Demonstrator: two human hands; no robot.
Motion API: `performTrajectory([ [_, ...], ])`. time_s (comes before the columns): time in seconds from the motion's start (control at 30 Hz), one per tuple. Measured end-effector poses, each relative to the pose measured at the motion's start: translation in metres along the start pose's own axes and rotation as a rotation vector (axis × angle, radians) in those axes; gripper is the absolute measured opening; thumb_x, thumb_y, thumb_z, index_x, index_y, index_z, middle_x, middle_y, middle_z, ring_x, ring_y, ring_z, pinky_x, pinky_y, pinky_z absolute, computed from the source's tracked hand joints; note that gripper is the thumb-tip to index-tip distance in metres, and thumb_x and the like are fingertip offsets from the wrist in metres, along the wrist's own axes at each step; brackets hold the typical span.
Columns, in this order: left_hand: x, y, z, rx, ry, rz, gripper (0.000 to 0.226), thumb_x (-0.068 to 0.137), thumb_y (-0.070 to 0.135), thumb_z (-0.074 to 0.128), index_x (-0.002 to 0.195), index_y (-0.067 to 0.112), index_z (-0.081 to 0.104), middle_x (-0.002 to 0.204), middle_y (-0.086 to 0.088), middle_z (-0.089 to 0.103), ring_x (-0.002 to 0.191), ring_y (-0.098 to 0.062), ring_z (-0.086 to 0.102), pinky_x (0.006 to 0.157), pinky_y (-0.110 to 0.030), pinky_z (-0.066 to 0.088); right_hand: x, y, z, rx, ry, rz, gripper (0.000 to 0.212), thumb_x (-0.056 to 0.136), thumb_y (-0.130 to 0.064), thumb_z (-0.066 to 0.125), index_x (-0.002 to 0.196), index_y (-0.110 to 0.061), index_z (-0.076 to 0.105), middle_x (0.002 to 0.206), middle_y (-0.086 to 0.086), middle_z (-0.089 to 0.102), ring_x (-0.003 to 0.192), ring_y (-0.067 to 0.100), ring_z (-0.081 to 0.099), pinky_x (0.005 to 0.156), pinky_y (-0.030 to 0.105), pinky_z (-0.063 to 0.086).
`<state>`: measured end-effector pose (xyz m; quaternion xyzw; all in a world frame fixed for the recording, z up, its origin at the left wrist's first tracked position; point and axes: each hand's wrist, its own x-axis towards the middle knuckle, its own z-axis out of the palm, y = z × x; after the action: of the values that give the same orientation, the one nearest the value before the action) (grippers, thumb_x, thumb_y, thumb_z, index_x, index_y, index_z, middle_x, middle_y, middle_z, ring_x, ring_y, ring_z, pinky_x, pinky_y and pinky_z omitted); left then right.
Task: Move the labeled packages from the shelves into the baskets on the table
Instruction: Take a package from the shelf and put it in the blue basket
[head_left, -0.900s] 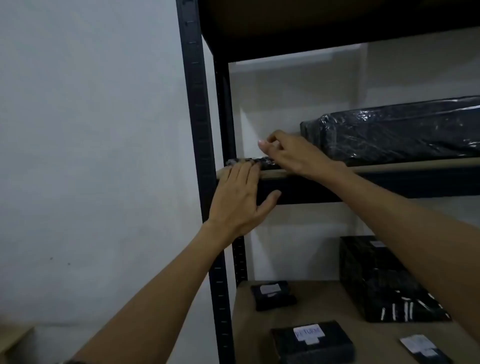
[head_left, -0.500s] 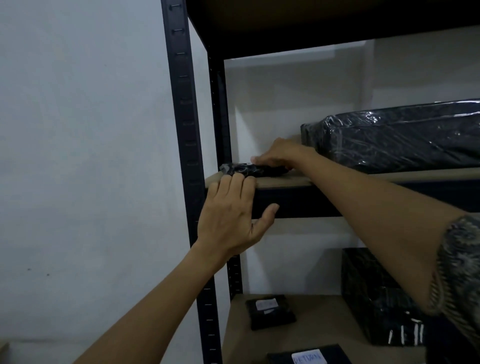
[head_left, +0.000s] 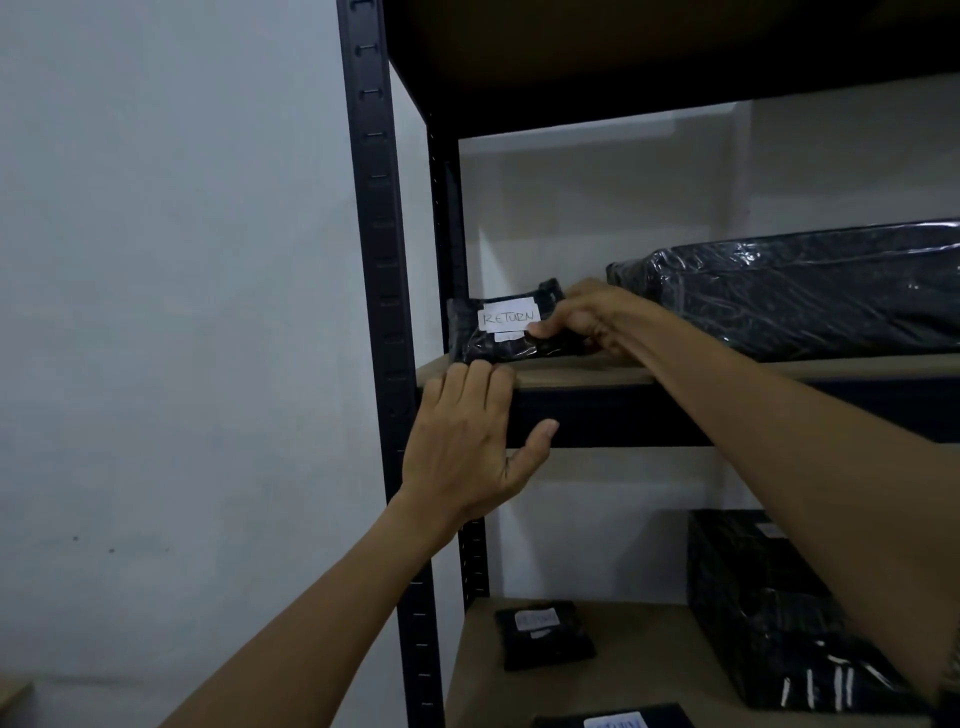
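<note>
A small black wrapped package (head_left: 506, 327) with a white label reading RETURN stands tilted up on its edge at the left end of the upper shelf (head_left: 582, 375). My right hand (head_left: 587, 317) grips its right end, thumb on the front. My left hand (head_left: 470, 441) lies flat against the shelf's front edge just below the package, fingertips touching the package's lower edge. No baskets are in view.
A long black wrapped package (head_left: 789, 291) fills the upper shelf to the right. On the lower shelf lie a small labeled package (head_left: 543, 634), a large black box (head_left: 779, 613) and another labeled package (head_left: 613, 719) at the bottom edge. Black metal uprights (head_left: 379, 312) stand left, beside a white wall.
The small package lay flat on the shelf; my right hand has tipped it up so its RETURN label faces me. My left hand stays at the shelf edge.
</note>
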<state>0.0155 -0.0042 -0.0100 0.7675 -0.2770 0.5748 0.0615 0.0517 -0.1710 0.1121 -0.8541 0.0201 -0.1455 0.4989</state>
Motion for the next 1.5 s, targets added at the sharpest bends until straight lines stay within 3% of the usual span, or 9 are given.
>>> performTrajectory([
  [0.07,0.000,0.000,0.000,-0.002,-0.003,-0.001,0.058,0.093,0.055,0.029,0.105,0.007,0.058,0.094,-0.009,0.055,0.087,-0.026,0.050,0.080,-0.039,0.040,-0.004,0.003,-0.003,0.043,-0.025,-0.060,0.047,0.065,-0.009,0.082,0.109,-0.003,0.065,0.108,0.011,0.070,0.103,0.027,0.065,0.089,0.039,0.054],
  [0.13,-0.001,0.000,0.000,0.001,-0.003,0.001,0.058,0.093,0.056,0.029,0.105,0.007,0.058,0.094,-0.009,0.055,0.087,-0.026,0.050,0.080,-0.038,0.039,-0.015,0.003,-0.004,0.076,-0.036,-0.097,0.050,0.069,-0.003,0.077,0.116,-0.005,0.060,0.111,0.009,0.068,0.096,0.023,0.064,0.063,0.028,0.053],
  [0.2,0.000,-0.001,0.000,-0.002,-0.001,0.002,0.058,0.093,0.056,0.029,0.104,0.007,0.058,0.093,-0.009,0.055,0.086,-0.025,0.050,0.079,-0.038,0.039,-0.025,0.004,-0.004,0.076,-0.014,-0.123,0.058,0.071,-0.001,0.076,0.123,-0.008,0.051,0.114,0.005,0.063,0.096,0.024,0.060,0.051,0.024,0.043],
  [0.5,0.000,-0.002,0.001,0.012,-0.001,0.002,0.056,0.093,0.056,0.031,0.104,0.008,0.058,0.093,-0.009,0.054,0.084,-0.024,0.049,0.078,-0.036,0.038,-0.038,0.008,-0.007,0.123,-0.021,-0.197,0.059,0.073,0.009,0.072,0.122,-0.008,0.044,0.098,-0.003,0.057,0.093,0.013,0.054,0.060,0.020,0.043],
  [0.6,0.000,-0.003,0.002,0.012,-0.003,0.004,0.057,0.093,0.056,0.030,0.106,0.007,0.057,0.094,-0.009,0.055,0.085,-0.025,0.049,0.078,-0.036,0.038,-0.035,0.011,-0.004,0.188,0.012,-0.224,0.064,0.068,0.011,0.074,0.122,-0.007,0.044,0.112,0.008,0.061,0.108,0.024,0.058,0.089,0.037,0.054],
  [0.67,0.000,-0.004,0.002,0.016,-0.001,0.006,0.058,0.093,0.056,0.030,0.107,0.007,0.057,0.095,-0.010,0.055,0.086,-0.025,0.050,0.078,-0.036,0.037,-0.035,0.014,-0.005,0.231,0.023,-0.243,0.064,0.068,0.013,0.074,0.120,-0.008,0.043,0.118,0.013,0.061,0.111,0.028,0.058,0.094,0.043,0.052],
  [0.97,-0.001,-0.003,0.000,0.015,-0.047,0.001,0.057,0.093,0.055,0.031,0.110,0.006,0.055,0.103,-0.013,0.057,0.091,-0.028,0.051,0.082,-0.039,0.037,-0.074,0.026,-0.036,0.340,0.135,-0.389,0.056,0.071,0.015,0.071,0.110,-0.010,0.040,0.102,0.007,0.060,0.101,0.021,0.061,0.084,0.030,0.056],
  [1.2,-0.003,0.009,-0.020,0.051,-0.220,-0.032,0.074,0.093,0.063,0.022,0.132,0.004,0.045,0.126,-0.015,0.051,0.114,-0.030,0.047,0.101,-0.044,0.033,-0.142,0.037,-0.080,0.476,0.116,-0.443,0.057,0.074,0.017,0.067,0.117,-0.008,0.039,0.113,0.014,0.062,0.100,0.020,0.064,0.077,0.024,0.058],
  [1.5,-0.046,0.113,-0.064,0.034,-0.434,-0.164,0.085,0.087,0.064,0.020,0.152,0.009,0.009,0.160,-0.013,0.008,0.148,-0.028,0.003,0.119,-0.048,0.004,-0.278,0.100,-0.140,0.490,0.064,-0.388,0.046,0.085,0.001,0.065,0.115,-0.019,0.037,0.112,0.008,0.062,0.087,0.018,0.062,0.053,0.027,0.053],
])
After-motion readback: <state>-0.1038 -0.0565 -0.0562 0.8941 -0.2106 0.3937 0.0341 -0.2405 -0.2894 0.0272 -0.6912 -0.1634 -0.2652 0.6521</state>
